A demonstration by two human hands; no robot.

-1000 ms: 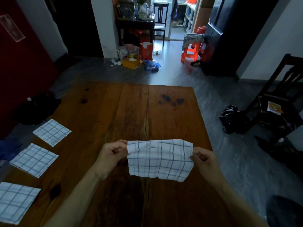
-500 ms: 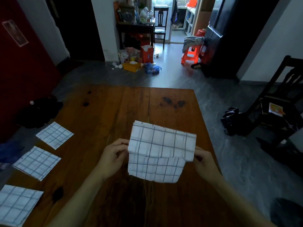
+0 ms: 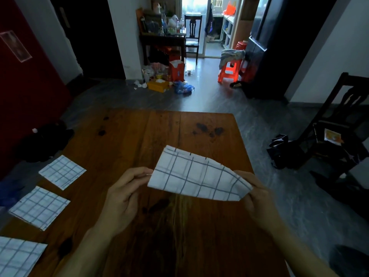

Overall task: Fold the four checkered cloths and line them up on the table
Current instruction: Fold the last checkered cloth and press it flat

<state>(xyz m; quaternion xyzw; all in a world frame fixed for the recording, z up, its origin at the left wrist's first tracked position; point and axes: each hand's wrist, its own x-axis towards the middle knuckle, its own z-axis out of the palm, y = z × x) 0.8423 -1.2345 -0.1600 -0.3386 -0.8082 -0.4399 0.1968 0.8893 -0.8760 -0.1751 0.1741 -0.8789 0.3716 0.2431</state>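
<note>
My left grip [image 3: 127, 193] and right grip [image 3: 257, 193] each pinch an end of the folded checkered cloth [image 3: 196, 175] above the wooden counter [image 3: 139, 140]; three folded cloths [image 3: 39, 206] line its left edge.

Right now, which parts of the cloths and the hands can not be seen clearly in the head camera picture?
- Nearest folded cloth: cut off by the left and bottom picture edges.
- Held cloth: its underside and layer count are hidden by its own top layer.
- Right hand fingertips: covered by the held cloth's corner.
- Left hand: the dim light blurs its pinch.
- Table: near edge lies outside the picture.
</note>
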